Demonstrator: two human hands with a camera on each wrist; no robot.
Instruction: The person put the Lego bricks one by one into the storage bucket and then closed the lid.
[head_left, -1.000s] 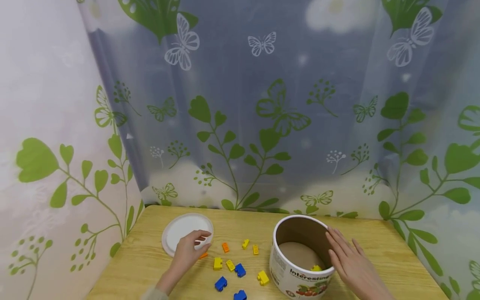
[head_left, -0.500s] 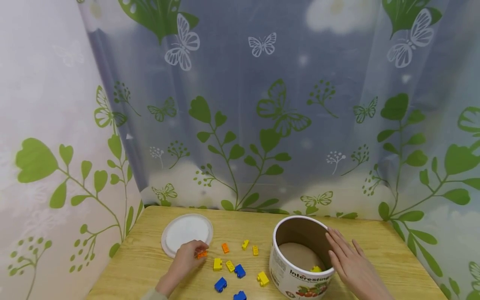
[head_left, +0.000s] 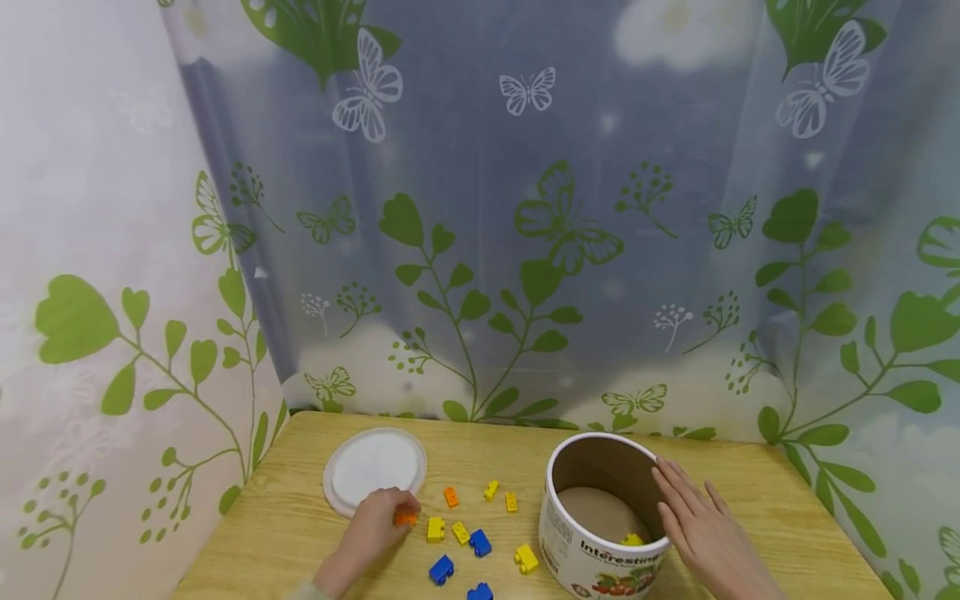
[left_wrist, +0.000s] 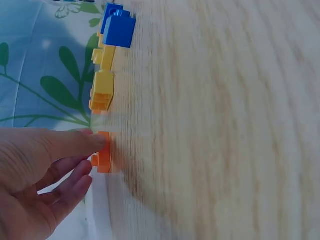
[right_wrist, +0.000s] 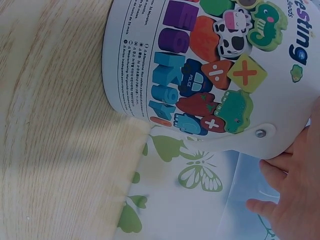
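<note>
My left hand (head_left: 372, 525) is low over the table at the left, its thumb and fingers pinching an orange toy brick (left_wrist: 104, 162). In the left wrist view the thumb lies along the brick's near side, and the brick is down at the tabletop. At the right, my right hand (head_left: 708, 529) rests with straight fingers against the rim of a round white bucket (head_left: 566, 533) with printed pictures. Inside the bucket lies a yellow brick (head_left: 632, 539), partly hidden by the front wall.
A round white lid (head_left: 367, 462) lies flat behind the left hand. Between the hands are scattered another orange brick (head_left: 451, 497), several yellow bricks (head_left: 436, 529) and several blue bricks (head_left: 442, 570). A patterned curtain (head_left: 480, 250) hangs behind the wooden table (head_left: 247, 542).
My left hand has come down from above the lid's edge to the orange brick, closed its fingers on it and drawn slightly nearer. The right hand has stayed at the bucket.
</note>
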